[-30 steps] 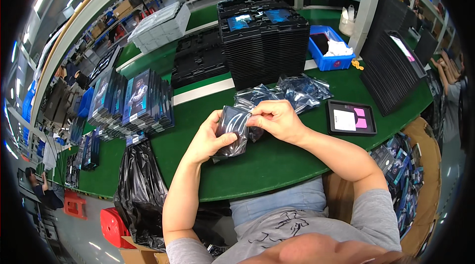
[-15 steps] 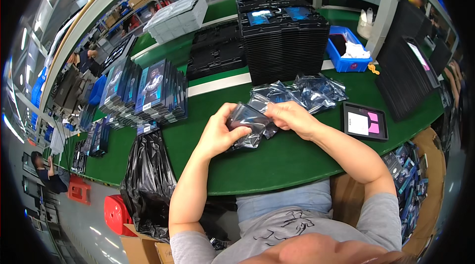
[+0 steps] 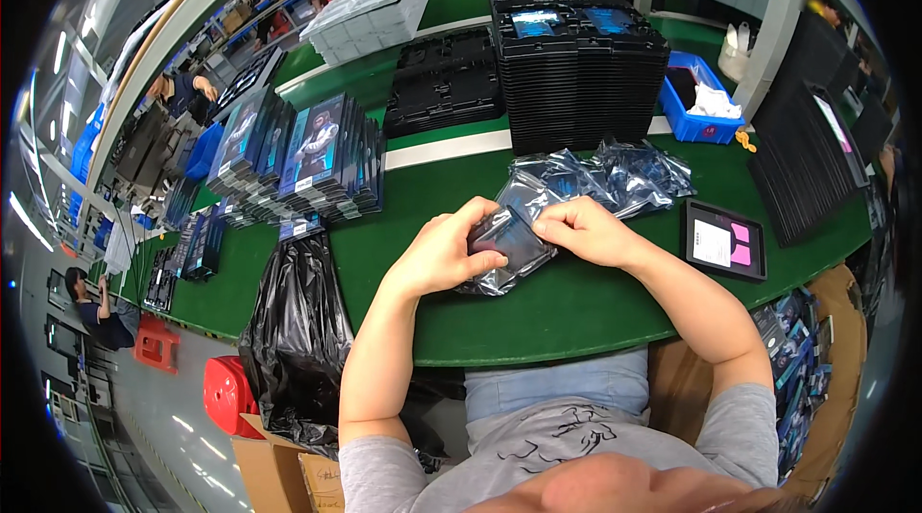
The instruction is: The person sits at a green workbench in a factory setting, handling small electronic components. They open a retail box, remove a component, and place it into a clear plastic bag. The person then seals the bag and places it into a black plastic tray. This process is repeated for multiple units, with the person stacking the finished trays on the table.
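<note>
A shiny, see-through silvery bag point(image 3: 514, 249) with a dark flat thing inside lies between my hands, just above the green table. My left hand point(image 3: 444, 252) wraps its left side, thumb across the front and fingers behind. At the upper right edge, my right hand point(image 3: 588, 232) pinches the bag between thumb and curled fingers. What exactly is inside the bag cannot be made out. Just beyond my hands, more crumpled silvery bags point(image 3: 642, 179) lie in a loose heap.
Tall stacked black trays point(image 3: 586, 90) stand behind the heap. Printed boxes point(image 3: 322, 153) are piled at left, above a black plastic bag point(image 3: 298, 321). On the right are a black tray with white and pink pieces point(image 3: 712, 242), a blue bin point(image 3: 706, 129) and a carton of boxes point(image 3: 843, 350).
The whole view has shifted slightly. My right fingers have come down a little along the bag's edge, and the bag looks flatter. Both hands keep their hold.
</note>
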The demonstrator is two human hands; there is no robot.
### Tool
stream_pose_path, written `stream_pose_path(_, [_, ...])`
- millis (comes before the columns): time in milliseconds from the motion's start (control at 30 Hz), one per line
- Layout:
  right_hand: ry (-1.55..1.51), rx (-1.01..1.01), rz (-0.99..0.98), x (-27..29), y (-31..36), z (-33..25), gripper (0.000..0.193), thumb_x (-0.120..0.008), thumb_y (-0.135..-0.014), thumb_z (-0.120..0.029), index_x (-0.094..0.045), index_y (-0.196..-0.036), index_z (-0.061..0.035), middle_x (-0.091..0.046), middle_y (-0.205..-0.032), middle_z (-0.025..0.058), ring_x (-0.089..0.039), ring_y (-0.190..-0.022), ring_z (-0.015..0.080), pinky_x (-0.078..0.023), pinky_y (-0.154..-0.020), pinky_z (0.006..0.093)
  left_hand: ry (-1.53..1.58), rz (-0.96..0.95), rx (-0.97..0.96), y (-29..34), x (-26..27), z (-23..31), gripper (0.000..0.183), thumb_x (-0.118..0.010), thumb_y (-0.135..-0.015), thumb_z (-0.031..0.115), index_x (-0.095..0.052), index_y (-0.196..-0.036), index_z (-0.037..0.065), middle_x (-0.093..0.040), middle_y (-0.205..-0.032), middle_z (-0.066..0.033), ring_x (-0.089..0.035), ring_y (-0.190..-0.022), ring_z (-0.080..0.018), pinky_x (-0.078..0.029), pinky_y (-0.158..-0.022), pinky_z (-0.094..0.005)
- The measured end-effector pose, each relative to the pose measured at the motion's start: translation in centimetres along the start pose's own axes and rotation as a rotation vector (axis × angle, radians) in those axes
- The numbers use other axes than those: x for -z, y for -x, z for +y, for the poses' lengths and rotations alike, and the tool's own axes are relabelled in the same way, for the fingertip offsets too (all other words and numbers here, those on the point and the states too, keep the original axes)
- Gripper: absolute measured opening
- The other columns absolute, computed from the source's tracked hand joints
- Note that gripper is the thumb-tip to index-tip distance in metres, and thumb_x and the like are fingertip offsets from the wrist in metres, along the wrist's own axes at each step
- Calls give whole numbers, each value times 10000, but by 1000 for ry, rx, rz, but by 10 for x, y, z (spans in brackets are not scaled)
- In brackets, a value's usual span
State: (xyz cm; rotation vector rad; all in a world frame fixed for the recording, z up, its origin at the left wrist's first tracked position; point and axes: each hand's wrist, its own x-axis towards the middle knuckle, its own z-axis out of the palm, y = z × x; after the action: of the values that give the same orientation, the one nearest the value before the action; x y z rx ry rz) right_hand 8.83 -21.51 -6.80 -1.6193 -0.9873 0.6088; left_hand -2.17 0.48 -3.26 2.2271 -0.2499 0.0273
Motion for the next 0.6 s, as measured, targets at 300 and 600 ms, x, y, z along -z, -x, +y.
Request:
stream_pose_path(300, [446, 13, -44, -8, 9, -27, 177, -620, -901, -183, -658, -837, -22, -518, -610, -31, -462, -595, 44, -390, -541, 251, -69, -98, 60, 0, -2, 3, 575, -842, -679, 96, -544, -1161, 0, -696, -915, -147, -675, -821, -225, -516, -753, -339])
stream_pose_path(600, [-158, 30, 363, 19, 3, -15, 214, -592, -929, -177, -585, -796, -10, -545, -718, -42, -475, -702, 44, -412, -633, 242, -133, 26, 227, 2, 16, -12, 511, -810, -688, 57, -564, -1132, -2, -693, -912, -121, -647, -801, -170, -513, -751, -327])
